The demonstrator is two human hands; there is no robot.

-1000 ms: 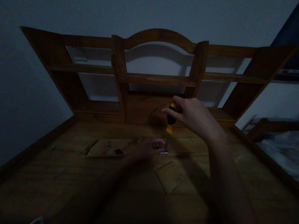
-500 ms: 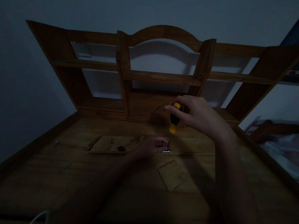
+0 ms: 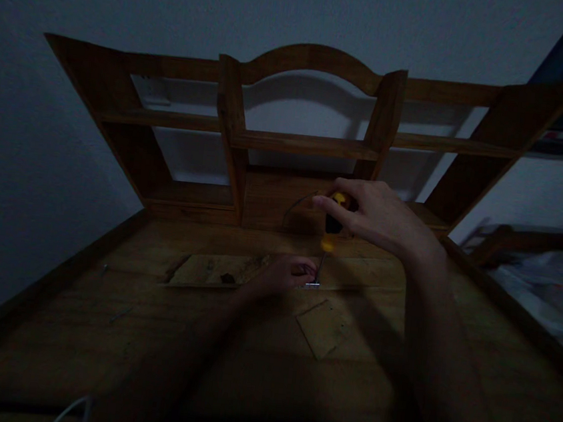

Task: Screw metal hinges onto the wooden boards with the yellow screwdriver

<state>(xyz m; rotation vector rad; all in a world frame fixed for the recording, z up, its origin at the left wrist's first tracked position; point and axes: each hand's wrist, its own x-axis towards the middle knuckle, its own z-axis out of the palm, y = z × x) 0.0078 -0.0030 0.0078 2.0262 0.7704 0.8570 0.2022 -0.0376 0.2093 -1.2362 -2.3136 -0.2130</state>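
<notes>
My right hand (image 3: 366, 213) is wrapped round the yellow and black handle of a screwdriver (image 3: 331, 224). The shaft points down, slightly tilted, and its tip meets a small shiny metal piece (image 3: 312, 285), perhaps a hinge, on the wooden desktop (image 3: 254, 376). Close beside the tip, my left hand (image 3: 287, 273) has its fingers curled together at the metal piece; what they pinch is hidden. Left of that hand lies a rough, damaged wooden strip (image 3: 209, 270). A square thin board piece (image 3: 322, 329) rests nearer to me.
A wooden shelf unit (image 3: 303, 146) rises at the back against the wall. Small screw-like pieces (image 3: 121, 315) lie on the left of the desktop. A white cable (image 3: 72, 410) shows at the front left. Plastic bags (image 3: 549, 293) are at the right.
The screwdriver's handle has tilted slightly to the right with my right hand, its lower part blurred by motion. My left hand stays at the metal piece.
</notes>
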